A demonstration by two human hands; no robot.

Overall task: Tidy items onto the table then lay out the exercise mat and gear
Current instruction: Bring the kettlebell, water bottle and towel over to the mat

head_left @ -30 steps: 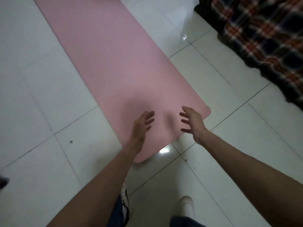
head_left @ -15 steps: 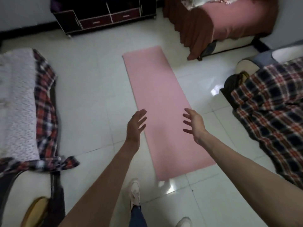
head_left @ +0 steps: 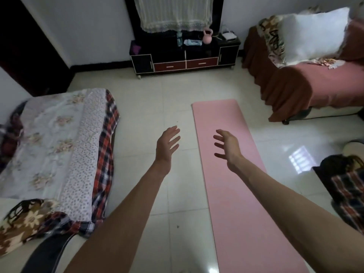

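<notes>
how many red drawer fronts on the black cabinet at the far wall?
2. Left red drawer front and right red drawer front sit side by side in the bottom middle of the black low cabinet, between its two dark doors. None look hidden.

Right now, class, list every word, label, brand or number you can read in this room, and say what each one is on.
None can be read.
The bottle and packet on the TV cabinet: any labels too small and blurred.
The pink exercise mat and pink kettlebell: no print visible.
</notes>
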